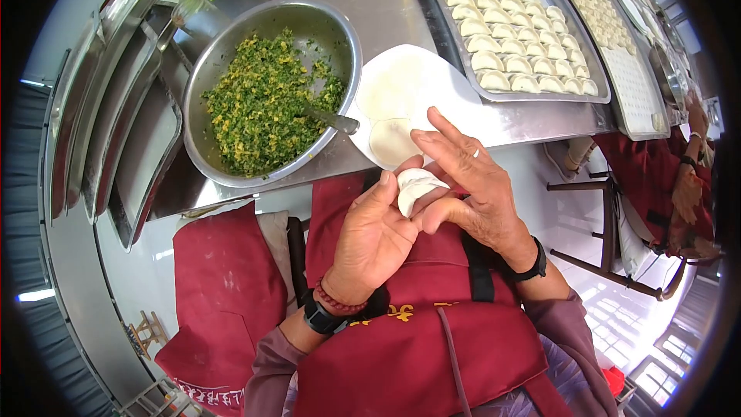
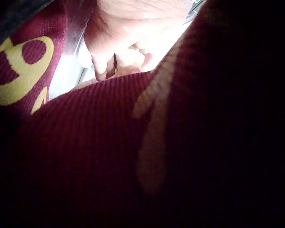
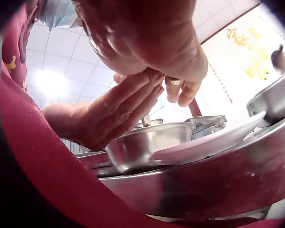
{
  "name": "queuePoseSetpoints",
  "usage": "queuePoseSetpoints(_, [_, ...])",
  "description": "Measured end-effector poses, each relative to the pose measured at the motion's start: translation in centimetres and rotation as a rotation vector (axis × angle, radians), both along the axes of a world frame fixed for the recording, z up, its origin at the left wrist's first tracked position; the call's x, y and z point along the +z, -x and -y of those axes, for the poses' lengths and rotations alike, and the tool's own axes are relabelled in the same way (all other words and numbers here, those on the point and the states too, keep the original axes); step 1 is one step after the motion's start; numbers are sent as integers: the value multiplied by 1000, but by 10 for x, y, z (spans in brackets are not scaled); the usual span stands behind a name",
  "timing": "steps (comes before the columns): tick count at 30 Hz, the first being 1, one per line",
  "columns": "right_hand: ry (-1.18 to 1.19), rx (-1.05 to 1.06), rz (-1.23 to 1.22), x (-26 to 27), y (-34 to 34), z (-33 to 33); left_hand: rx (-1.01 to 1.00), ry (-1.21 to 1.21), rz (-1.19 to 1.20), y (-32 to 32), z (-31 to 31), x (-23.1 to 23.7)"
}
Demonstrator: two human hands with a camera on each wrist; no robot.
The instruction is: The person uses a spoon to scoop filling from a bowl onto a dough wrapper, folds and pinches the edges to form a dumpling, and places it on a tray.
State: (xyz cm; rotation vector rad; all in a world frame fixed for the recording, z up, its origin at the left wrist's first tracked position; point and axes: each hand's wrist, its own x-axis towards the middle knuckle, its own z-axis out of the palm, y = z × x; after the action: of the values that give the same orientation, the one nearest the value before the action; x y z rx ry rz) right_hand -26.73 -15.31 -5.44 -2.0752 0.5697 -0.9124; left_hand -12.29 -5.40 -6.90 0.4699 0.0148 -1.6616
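Observation:
A white folded dumpling (image 1: 417,187) sits between my two hands, above the apron. My left hand (image 1: 369,233) holds its left side, thumb up along the wrapper and fingers underneath. My right hand (image 1: 480,189) curves round its right end, thumb low and index finger above, the other fingers stretched toward the plate. In the right wrist view the right hand (image 3: 147,38) bends over the fingertips of the left hand (image 3: 114,111); the dumpling is hidden there. Just beyond the hands, round wrappers (image 1: 392,141) lie on a white plate (image 1: 451,100).
A steel bowl (image 1: 352,46) of chopped green and yellow filling (image 1: 262,100), with a spoon (image 1: 336,119), stands left of the plate. A tray (image 1: 532,98) of dumplings lies at the right. Metal trays (image 1: 147,154) lean at the left. A stool (image 1: 610,224) stands at the right.

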Motion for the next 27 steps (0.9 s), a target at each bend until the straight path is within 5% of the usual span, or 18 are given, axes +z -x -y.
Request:
queuePoseSetpoints(5, [191, 57, -89, -12, 7, 7, 71, 23, -68, 5, -1, 2])
queuePoseSetpoints(14, [-255, 98, -18, 2, 6, 2, 33, 5, 52, 0, 2, 6])
queuePoseSetpoints(27, [-78, 211, -226, 5, 1, 6, -145, 53, 90, -12, 2, 4])
